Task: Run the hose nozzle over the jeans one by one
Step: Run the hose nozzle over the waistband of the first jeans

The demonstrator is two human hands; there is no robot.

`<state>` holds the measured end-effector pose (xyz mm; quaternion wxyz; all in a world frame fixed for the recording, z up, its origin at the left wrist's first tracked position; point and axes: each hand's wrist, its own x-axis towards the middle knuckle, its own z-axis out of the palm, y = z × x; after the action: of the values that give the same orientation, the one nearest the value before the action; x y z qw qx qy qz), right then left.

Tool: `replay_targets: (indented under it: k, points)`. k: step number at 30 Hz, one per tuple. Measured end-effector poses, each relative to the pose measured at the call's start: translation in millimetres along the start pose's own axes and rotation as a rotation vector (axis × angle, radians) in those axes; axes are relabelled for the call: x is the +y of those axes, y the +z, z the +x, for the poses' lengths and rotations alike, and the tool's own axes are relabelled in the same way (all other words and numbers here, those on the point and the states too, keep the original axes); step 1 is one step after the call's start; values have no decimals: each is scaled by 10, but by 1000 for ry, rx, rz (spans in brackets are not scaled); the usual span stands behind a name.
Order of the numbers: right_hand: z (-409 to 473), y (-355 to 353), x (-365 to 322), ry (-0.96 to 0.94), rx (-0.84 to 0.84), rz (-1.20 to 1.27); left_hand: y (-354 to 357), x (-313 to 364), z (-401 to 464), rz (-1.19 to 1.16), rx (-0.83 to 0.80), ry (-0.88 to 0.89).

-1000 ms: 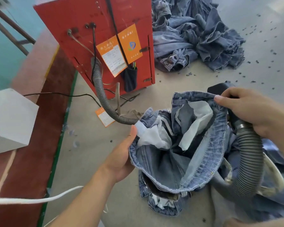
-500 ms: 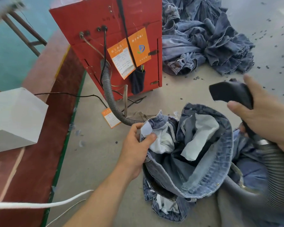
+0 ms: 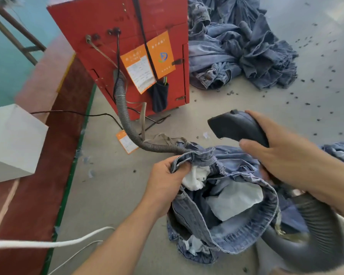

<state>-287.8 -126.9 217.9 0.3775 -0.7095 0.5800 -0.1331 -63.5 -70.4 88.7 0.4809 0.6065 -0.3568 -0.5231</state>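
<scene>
A pair of blue jeans (image 3: 234, 233) lies on the floor with its waist open and the white pocket linings showing. My left hand (image 3: 165, 179) grips the bunched waistband at its left side. My right hand (image 3: 282, 155) holds the black hose nozzle (image 3: 234, 124), raised above and behind the waist opening, apart from the denim, its mouth pointing left. The grey ribbed hose (image 3: 318, 225) curves down from the nozzle under my right forearm.
A red machine box (image 3: 139, 48) stands on the floor ahead, with a grey ribbed hose (image 3: 121, 108) running from it to the jeans. A heap of jeans (image 3: 240, 46) lies behind it. A white block (image 3: 12, 141) sits at left, a white cord (image 3: 48, 243) crosses the lower left.
My right hand lifted the nozzle out from behind the waistband and up above the jeans. My left hand closed on the waistband's left side and bunched it up.
</scene>
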Motion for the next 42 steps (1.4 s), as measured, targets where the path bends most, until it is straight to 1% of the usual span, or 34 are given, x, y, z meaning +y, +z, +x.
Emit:
replay_targets:
  k: [3, 5, 6, 7, 9, 11, 12, 14, 15, 17, 20, 21, 22, 23, 24, 25, 26, 27, 28, 29, 30, 31, 32, 34, 35, 36, 37, 38, 39, 40, 41, 42]
  points:
    - [-182, -17, -30, -15, -114, -26, -11, 29, 36, -25, 38, -19]
    - [-147, 128, -36, -8, -186, -60, -45, 57, 49, -47, 11, 4]
    - [-63, 204, -11, -8, -183, -67, -58, 62, 52, -53, -11, 6]
    - [41, 242, 35, 0, -141, -62, -73, 52, 55, -61, -32, 0]
    - [206, 177, 86, 36, -12, 22, -94, -12, 56, -84, -34, -50]
    - [283, -4, 125, 65, 84, 202, -161, -90, 112, -160, 70, -173]
    - [292, -91, 163, 68, 103, 268, -223, -130, 152, -211, 169, -250]
    - [265, -215, 266, 62, 110, 311, -428, -284, 270, -274, 374, -415]
    - [248, -250, 315, 61, 108, 314, -538, -394, 314, -242, 443, -497]
    - [224, -277, 399, 62, 104, 303, -725, -607, 347, -106, 530, -646]
    - [210, -277, 480, 66, 96, 222, -909, -862, 312, -106, 644, -737]
    - [207, -275, 506, 68, 96, 181, -963, -951, 291, -27, 714, -766]
    - [199, -265, 520, 70, 91, 139, -975, -1023, 262, 159, 783, -759]
    - [192, -256, 530, 70, 79, 104, -919, -1067, 222, 402, 765, -695]
    - [188, -245, 538, 65, 64, 77, -785, -1103, 150, 633, 633, -573]
    - [189, -235, 544, 58, 56, 57, -608, -1125, 60, 784, 396, -454]
    - [196, -223, 545, 51, 52, 35, -412, -1145, -16, 863, 147, -441]
    - [210, -211, 543, 38, 57, 1, -230, -1204, -82, 887, -38, -497]
    - [228, -208, 539, 15, 79, -56, -74, -1277, -127, 893, -142, -581]
    - [245, -215, 526, -24, 117, -131, 40, -1360, -138, 874, -188, -617]
    - [256, -231, 495, -75, 157, -204, 86, -1416, -122, 852, -168, -630]
    - [271, -254, 444, -138, 197, -250, 84, -1465, -54, 798, -76, -602]
    - [287, -291, 383, -207, 240, -280, 25, -1442, 61, 681, 46, -567]
    - [362, -402, 297, -356, 355, -375, -225, -1250, 382, 332, 319, -496]
    - [404, -458, 263, -423, 407, -436, -402, -1081, 538, 225, 458, -396]
    - [449, -509, 235, -469, 444, -476, -557, -874, 649, 234, 578, -239]
    - [488, -542, 218, -495, 460, -496, -675, -714, 688, 332, 659, -54]
    - [520, -551, 215, -505, 454, -511, -745, -622, 634, 501, 671, 161]
    - [541, -532, 222, -508, 430, -524, -787, -605, 521, 679, 594, 389]
    - [549, -499, 240, -509, 400, -527, -803, -683, 343, 846, 420, 547]
    - [549, -466, 264, -510, 368, -518, -816, -862, 113, 1036, 183, 566]
    - [539, -425, 287, -511, 337, -500, -842, -1066, -123, 1266, -110, 423]
